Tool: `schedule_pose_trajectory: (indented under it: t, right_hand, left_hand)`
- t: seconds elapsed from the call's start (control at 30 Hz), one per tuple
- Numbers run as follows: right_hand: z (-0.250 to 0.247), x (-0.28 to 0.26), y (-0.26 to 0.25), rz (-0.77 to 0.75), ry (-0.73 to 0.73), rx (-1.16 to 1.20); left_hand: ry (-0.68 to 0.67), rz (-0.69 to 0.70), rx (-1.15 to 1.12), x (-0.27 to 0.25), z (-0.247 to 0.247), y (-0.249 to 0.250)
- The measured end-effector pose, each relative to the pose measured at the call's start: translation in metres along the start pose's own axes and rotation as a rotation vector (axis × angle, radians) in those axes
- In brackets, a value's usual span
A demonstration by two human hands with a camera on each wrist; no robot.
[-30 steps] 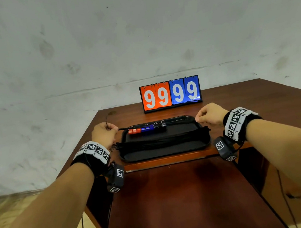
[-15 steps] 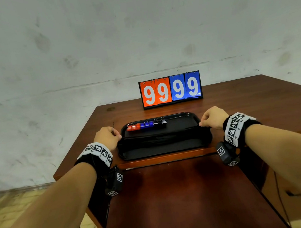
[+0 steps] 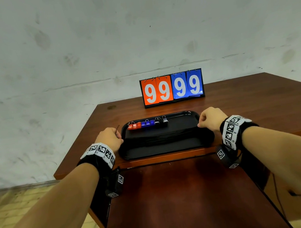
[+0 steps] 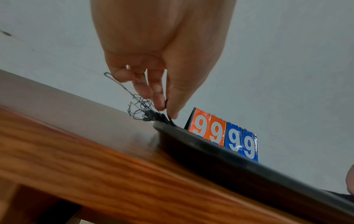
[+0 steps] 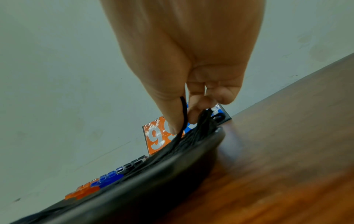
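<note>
A black tray sits near the front edge of the wooden table. A row of red, blue and black binder clips lies along the tray's far side, threaded on a thin black cord. A bundle of black cord stretches across the tray between my hands. My left hand pinches the tangled left end between thumb and forefinger at the tray's left rim. My right hand pinches the right end at the right rim. The clips also show in the right wrist view.
A flip scoreboard reading 9999, in orange and blue, stands behind the tray near the wall. A lower dark wooden surface lies in front of the table. The tiled floor drops off to the left.
Both hands have come down with the cord. The clips, which hung on the taut cord above the tray, now lie on the tray's far side.
</note>
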State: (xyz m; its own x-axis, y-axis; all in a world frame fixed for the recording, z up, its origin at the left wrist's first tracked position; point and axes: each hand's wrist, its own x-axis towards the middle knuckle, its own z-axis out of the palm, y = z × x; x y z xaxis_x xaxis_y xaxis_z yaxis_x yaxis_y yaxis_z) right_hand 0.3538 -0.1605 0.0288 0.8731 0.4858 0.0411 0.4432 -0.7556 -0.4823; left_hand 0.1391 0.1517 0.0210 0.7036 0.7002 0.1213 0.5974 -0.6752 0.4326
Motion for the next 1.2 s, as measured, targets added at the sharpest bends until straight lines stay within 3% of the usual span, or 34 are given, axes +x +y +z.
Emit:
schedule_pose_trajectory:
  t: [0.1,0.2,0.3,0.4,0.5,0.63,0.9,1.2]
  right_hand:
    - [-0.003,-0.002,-0.004,-0.026,-0.041,-0.121]
    - [-0.011,-0.003,-0.02,-0.102,-0.002,-0.281]
    - [-0.01,-0.005,-0.05,-0.241,-0.059,-0.333]
    - [0.006,-0.009,-0.082,-0.368,-0.233,-0.339]
    - [0.027,-0.005,-0.106,-0.395,-0.417,-0.371]
    - [0.049,0.005,-0.116,-0.396,-0.504,-0.426]
    - [0.049,0.013,-0.107,-0.443,-0.468,-0.439]
    - [0.022,0.014,-0.081,-0.322,-0.509,-0.66]
  left_hand:
    - [-0.015,-0.007,0.103,-0.003,-0.004,0.002]
    - [0.071,-0.032,0.219,-0.006,-0.009,0.011]
    - [0.151,0.082,0.245,-0.007,-0.013,0.034]
    - [-0.049,0.222,0.257,-0.008,-0.006,0.063]
    - [-0.287,0.26,0.233,-0.007,0.008,0.081]
    - [-0.462,0.27,0.217,-0.002,0.024,0.086]
    - [-0.422,0.272,0.248,0.006,0.031,0.076]
    - [-0.447,0.241,0.362,0.014,0.012,0.059]
